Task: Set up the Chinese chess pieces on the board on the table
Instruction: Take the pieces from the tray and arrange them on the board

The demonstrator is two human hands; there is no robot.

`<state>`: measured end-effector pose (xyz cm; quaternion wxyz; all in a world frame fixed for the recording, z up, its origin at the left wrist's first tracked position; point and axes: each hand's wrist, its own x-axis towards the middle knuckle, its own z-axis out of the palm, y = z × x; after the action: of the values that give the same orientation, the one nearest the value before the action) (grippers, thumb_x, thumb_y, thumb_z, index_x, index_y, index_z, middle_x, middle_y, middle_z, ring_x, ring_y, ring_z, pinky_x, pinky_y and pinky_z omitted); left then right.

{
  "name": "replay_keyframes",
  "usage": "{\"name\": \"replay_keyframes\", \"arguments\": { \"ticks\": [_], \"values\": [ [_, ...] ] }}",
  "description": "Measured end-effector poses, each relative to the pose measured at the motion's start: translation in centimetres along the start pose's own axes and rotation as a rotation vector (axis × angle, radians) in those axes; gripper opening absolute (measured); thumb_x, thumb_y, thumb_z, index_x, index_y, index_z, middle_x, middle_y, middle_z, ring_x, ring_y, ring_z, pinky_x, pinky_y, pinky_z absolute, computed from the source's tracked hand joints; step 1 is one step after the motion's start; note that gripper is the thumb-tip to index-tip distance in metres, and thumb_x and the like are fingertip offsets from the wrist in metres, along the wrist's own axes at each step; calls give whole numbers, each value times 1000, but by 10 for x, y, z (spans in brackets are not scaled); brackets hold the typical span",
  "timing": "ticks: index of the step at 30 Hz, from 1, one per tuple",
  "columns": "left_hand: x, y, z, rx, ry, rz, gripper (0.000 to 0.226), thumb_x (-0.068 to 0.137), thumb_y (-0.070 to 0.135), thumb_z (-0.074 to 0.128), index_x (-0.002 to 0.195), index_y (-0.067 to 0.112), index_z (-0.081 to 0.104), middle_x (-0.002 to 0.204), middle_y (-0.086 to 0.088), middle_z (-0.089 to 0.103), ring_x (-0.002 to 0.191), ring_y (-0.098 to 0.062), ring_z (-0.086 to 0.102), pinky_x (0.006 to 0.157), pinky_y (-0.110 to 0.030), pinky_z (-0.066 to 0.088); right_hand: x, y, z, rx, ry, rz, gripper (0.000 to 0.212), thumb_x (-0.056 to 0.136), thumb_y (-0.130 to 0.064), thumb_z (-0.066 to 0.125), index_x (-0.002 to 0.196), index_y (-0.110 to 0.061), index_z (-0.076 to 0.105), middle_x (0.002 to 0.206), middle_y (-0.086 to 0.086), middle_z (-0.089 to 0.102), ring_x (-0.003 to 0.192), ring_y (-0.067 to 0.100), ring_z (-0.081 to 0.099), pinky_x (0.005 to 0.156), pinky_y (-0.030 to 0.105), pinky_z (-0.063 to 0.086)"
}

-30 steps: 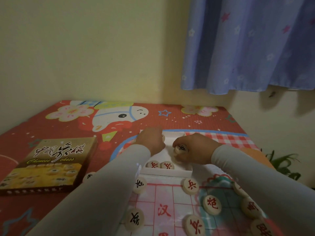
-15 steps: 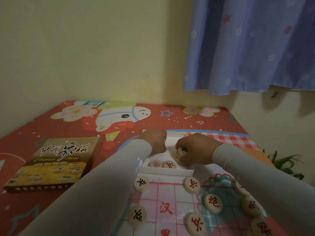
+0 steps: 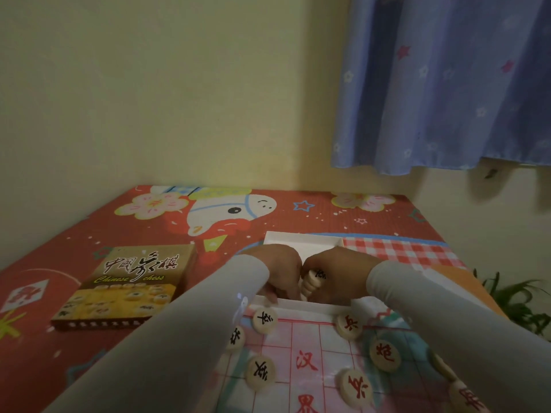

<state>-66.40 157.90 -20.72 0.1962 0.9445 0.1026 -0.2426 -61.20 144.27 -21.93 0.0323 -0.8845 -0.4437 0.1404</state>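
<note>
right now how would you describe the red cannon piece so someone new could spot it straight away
Start at the white and pink chess board at the near edge of the red cartoon table cover, just below the white tray where both hands are. On the board's right side, under the right sleeve, lies the red cannon piece. It sits between two red pieces, and alone bears the character 炮.

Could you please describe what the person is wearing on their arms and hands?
Both arms are covered by long, plain, light grey sleeves that end at the wrists. The left hand and the right hand are bare, with no gloves, rings or watch visible.
</note>
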Motion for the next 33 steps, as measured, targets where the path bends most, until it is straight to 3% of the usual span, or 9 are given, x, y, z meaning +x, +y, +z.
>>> {"name": "replay_keyframes", "arguments": {
  "ticks": [3, 8, 15, 19, 22, 26, 29, 31, 33],
  "values": [
    [5, 3, 0, 104, 42, -9, 27, 81, 7, 66, 108, 2, 68, 81, -9, 70, 53, -17, 63, 58, -25, 55, 4, 3, 0, 6, 7, 40, 28, 82, -36, 63, 108, -26, 63, 100, -5, 66, 89, 16, 60, 82, 29, 52],
    [17, 6, 0, 438, 153, 39, 37, 76, 8, 62, 113, 10, 65, 111, -9, 67, 88, -23, 62, 50, -21, 40, 19, 7, -7, -53, -5, 123, 27, 87, -30, 54, 113, -24, 60, 101, -4, 58, 91, 19, 55, 81, 30, 49],
    [6, -18, 6, 68, 375, 105, 64, 80, 17, 65, 139, 22, 40, 128, -2, 55, 102, -21, 55, 66, -22, 40, 16, 17, -8, 76, 60, 169, 60, 81, -32, 69, 135, -31, 43, 129, -2, 55, 109, 19, 56, 89, 29, 47],
    [5, -27, 28, 9, 436, 167, 62, 85, 21, 65, 140, 22, 37, 127, -4, 58, 114, -23, 53, 79, -26, 38, 7, 14, 10, 145, 145, 125, 41, 84, -34, 60, 124, -33, 47, 115, -6, 60, 97, 15, 57, 84, 26, 46],
    [9, -24, 36, -8, 453, 182, 48, 90, 18, 59, 135, 20, 42, 121, -5, 60, 108, -24, 55, 75, -27, 36, 11, 14, 23, 182, 218, 123, 28, 83, -29, 57, 109, -37, 50, 97, -8, 62, 83, 12, 58, 72, 24, 47],
    [14, -25, 36, -44, 462, 190, 34, 90, 16, 54, 122, 17, 44, 106, -4, 59, 96, -23, 56, 69, -28, 39, 11, 12, 22, 196, 226, 103, 22, 84, -28, 55, 104, -34, 49, 93, -7, 63, 84, 16, 59, 77, 30, 52],
    [9, -25, 26, -586, 418, 127, 32, 82, 8, 61, 111, 15, 51, 100, -8, 58, 82, -22, 59, 61, -28, 52, 7, 12, 9, 255, 233, 55, 24, 83, -24, 62, 106, -23, 54, 85, -12, 56, 83, 15, 55, 84, 32, 49],
    [-1, -23, 18, -1140, 331, 103, 30, 80, -4, 64, 104, 10, 55, 101, -16, 58, 81, -25, 60, 72, -37, 61, 3, 11, -2, 392, 245, -12, 20, 79, -11, 67, 95, -9, 55, 68, -13, 45, 71, 15, 44, 82, 33, 46],
    [-13, -23, 17, -1463, 258, 98, 23, 82, -10, 61, 97, 6, 55, 94, -17, 56, 81, -25, 58, 73, -38, 60, -7, 6, -14, 486, 224, -33, 20, 76, -5, 68, 82, -6, 50, 62, -13, 37, 68, 13, 37, 76, 30, 42]
  ]
}}
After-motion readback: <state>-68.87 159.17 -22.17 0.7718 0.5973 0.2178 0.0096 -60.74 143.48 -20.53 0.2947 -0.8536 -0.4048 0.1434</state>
